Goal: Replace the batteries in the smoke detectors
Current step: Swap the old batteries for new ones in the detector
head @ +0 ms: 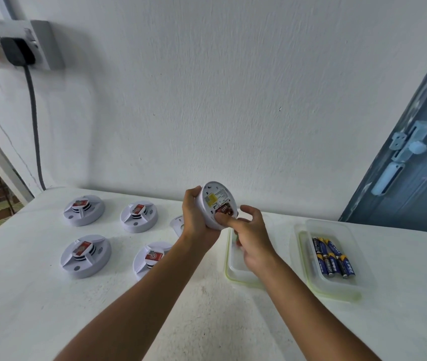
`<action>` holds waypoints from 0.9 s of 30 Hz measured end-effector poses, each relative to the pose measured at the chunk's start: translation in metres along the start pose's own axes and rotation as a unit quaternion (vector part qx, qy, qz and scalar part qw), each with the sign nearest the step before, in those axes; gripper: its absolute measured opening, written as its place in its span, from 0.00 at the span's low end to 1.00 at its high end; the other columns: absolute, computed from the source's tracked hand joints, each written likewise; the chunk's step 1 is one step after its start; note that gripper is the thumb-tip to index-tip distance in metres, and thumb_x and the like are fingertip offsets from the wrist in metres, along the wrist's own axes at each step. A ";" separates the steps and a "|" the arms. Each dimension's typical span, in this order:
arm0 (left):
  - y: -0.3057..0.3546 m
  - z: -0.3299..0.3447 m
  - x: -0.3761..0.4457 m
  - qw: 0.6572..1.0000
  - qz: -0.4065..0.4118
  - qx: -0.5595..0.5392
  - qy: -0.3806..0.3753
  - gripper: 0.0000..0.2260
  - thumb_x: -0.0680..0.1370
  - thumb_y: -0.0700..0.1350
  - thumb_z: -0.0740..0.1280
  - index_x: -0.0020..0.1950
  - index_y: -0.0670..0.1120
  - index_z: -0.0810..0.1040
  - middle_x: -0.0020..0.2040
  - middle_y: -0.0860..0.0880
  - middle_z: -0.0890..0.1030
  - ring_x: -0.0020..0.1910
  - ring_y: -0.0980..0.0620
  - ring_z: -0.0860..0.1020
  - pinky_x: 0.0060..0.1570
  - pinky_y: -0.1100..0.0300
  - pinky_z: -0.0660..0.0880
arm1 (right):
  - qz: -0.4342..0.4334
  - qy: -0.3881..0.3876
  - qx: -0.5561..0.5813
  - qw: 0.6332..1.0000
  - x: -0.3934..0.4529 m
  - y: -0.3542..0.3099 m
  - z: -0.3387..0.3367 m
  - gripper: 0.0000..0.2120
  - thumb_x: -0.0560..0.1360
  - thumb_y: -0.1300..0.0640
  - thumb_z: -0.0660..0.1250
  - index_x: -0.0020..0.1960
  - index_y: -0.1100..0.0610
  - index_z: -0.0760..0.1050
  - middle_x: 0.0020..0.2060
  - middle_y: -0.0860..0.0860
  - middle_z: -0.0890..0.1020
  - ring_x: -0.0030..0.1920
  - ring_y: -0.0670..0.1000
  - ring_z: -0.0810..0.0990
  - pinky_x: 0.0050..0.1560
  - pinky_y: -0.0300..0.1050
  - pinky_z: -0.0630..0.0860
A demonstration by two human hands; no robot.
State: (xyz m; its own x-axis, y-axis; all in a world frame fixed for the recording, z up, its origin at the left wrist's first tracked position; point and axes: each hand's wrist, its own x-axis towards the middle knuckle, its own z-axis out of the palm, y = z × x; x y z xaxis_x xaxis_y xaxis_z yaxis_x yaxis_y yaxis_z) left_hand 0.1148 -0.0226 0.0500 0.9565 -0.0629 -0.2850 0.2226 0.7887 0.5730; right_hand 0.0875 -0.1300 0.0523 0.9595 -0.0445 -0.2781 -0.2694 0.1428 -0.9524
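Table [50, 295] white, against white wall [233, 87]; blue door [421, 165] right.

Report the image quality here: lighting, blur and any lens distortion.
Head view: soft, even light, faint shadows under the forearms on the table; wide-angle bending tilts the door and curves the table edge; the wall socket at top left is smeared; the held smoke detector and batteries are fairly sharp.
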 end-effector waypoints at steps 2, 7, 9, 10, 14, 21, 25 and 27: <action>0.002 0.003 -0.002 1.000 -0.004 -0.004 -0.021 0.20 0.71 0.54 0.63 0.57 0.42 0.77 0.52 0.41 0.75 0.55 0.42 0.73 0.67 0.46 0.66 | 0.048 -0.032 0.064 0.996 0.000 0.001 0.002 0.34 0.61 0.56 0.80 0.63 0.53 0.69 0.50 0.52 0.78 0.42 0.49 0.71 0.33 0.41 0.66; 0.007 0.005 -0.008 0.998 -0.025 -0.017 -0.052 0.27 0.66 0.55 0.66 0.61 0.42 0.76 0.55 0.40 0.75 0.57 0.42 0.73 0.61 0.48 0.70 | 0.138 -0.117 0.152 0.972 -0.001 -0.009 0.002 0.11 0.66 0.65 0.75 0.40 0.53 0.76 0.28 0.47 0.77 0.35 0.49 0.70 0.32 0.40 0.63; 0.008 0.004 -0.010 0.997 -0.033 -0.022 -0.062 0.28 0.69 0.55 0.64 0.64 0.41 0.76 0.58 0.39 0.76 0.59 0.40 0.74 0.59 0.46 0.72 | 0.109 -0.149 0.117 0.976 0.000 -0.015 0.001 0.12 0.63 0.64 0.76 0.41 0.52 0.77 0.31 0.48 0.80 0.37 0.50 0.74 0.36 0.42 0.65; 0.010 0.004 -0.011 0.997 -0.035 -0.024 -0.069 0.26 0.71 0.55 0.62 0.63 0.41 0.76 0.57 0.38 0.76 0.59 0.40 0.74 0.58 0.47 0.73 | 0.077 -0.160 0.082 0.981 0.000 -0.016 0.001 0.17 0.61 0.61 0.78 0.47 0.52 0.77 0.37 0.49 0.82 0.40 0.51 0.76 0.38 0.43 0.68; 0.018 0.003 -0.012 0.995 -0.040 -0.005 -0.095 0.23 0.77 0.56 0.55 0.58 0.41 0.77 0.54 0.38 0.78 0.57 0.40 0.75 0.59 0.45 0.71 | -0.009 -0.145 0.089 0.985 0.005 -0.024 -0.006 0.33 0.63 0.58 0.78 0.65 0.49 0.71 0.54 0.53 0.82 0.53 0.54 0.81 0.49 0.50 0.77; 0.025 0.000 -0.012 0.993 -0.051 0.021 -0.101 0.24 0.77 0.56 0.55 0.53 0.41 0.82 0.51 0.38 0.82 0.53 0.39 0.78 0.56 0.43 0.73 | -0.047 -0.135 0.082 0.986 0.000 -0.030 -0.008 0.26 0.72 0.66 0.71 0.67 0.52 0.71 0.54 0.56 0.83 0.53 0.57 0.83 0.46 0.50 0.80; 0.030 -0.005 -0.015 0.995 -0.041 0.031 -0.082 0.25 0.78 0.56 0.54 0.46 0.41 0.85 0.47 0.38 0.83 0.50 0.39 0.79 0.53 0.44 0.74 | -0.048 -0.127 0.062 0.989 -0.002 -0.031 0.000 0.23 0.73 0.65 0.71 0.65 0.53 0.72 0.52 0.55 0.84 0.51 0.54 0.84 0.44 0.48 0.81; 0.040 -0.012 -0.017 0.997 -0.027 0.025 -0.067 0.24 0.78 0.56 0.55 0.47 0.41 0.85 0.48 0.38 0.82 0.51 0.40 0.78 0.56 0.43 0.73 | -0.045 -0.110 0.036 0.992 0.001 -0.032 0.010 0.18 0.75 0.62 0.69 0.64 0.54 0.72 0.50 0.54 0.83 0.49 0.52 0.83 0.43 0.46 0.81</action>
State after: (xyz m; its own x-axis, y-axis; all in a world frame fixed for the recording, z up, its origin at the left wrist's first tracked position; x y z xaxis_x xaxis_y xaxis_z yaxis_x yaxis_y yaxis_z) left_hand 0.1054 0.0177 0.0688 0.9585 -0.1882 -0.2141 0.2810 0.7509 0.5977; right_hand 0.0976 -0.1245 0.0841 0.9761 0.1558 -0.1516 -0.1837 0.2185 -0.9584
